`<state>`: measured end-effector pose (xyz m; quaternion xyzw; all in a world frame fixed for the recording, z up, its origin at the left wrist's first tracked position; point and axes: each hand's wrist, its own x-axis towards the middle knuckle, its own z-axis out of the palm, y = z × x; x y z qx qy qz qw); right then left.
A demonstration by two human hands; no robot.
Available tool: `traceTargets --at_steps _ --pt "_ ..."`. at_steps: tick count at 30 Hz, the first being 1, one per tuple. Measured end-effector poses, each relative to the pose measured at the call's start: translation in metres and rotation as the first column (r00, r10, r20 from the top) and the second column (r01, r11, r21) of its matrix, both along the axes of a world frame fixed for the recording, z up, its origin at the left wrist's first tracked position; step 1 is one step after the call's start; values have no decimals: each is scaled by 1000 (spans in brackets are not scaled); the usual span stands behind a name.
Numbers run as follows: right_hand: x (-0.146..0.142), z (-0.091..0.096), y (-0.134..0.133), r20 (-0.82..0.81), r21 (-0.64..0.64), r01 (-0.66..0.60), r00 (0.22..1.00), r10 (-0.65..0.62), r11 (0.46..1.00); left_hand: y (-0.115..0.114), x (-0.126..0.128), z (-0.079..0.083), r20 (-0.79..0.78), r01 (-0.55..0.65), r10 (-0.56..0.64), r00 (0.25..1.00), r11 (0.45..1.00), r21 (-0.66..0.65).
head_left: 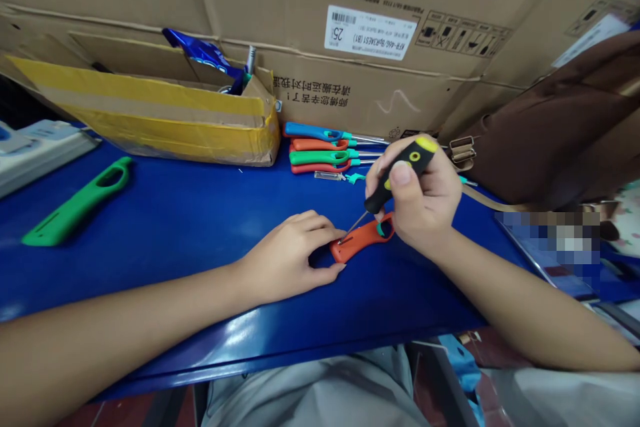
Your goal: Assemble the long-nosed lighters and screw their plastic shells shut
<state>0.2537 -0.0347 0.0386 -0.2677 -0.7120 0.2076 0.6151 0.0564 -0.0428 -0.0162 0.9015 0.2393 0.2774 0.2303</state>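
My right hand (423, 203) is closed around a black and yellow screwdriver (403, 170), whose thin metal tip touches the near end of an orange plastic handle (360, 240) lying on the blue table (190, 213). My left hand (290, 257) rests on the table with thumb and fingers pinching the left end of that orange handle. Part of the handle is hidden under my right hand.
A stack of blue, orange, green and red handled tools (323, 150) lies behind my hands. A loose green handle (77, 203) lies at far left. A yellow-taped cardboard box (155, 113), large cartons behind, and a brown bag (555, 133) at right border the table.
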Motion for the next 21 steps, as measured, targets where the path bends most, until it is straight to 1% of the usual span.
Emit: traceTargets --at_steps 3,7,11,15,21 --pt "5 -8 0 -46 -36 -7 999 6 999 0 -2 -1 6 -1 1 1000 1000 -24" --pt "9 -16 -3 -45 -68 -14 999 11 998 -1 -6 -1 2 -6 6 1000 999 -47" --pt "9 -17 -4 -31 -93 -3 1000 0 996 -1 -8 -1 -9 1 -1 1000 999 -46" --pt "8 -17 -5 -53 -140 -20 999 12 990 -1 -7 -2 -9 3 -3 1000 999 -37" --pt "8 -18 -6 -48 -152 -17 999 10 988 0 -7 -1 -15 -2 1 1000 999 -39"
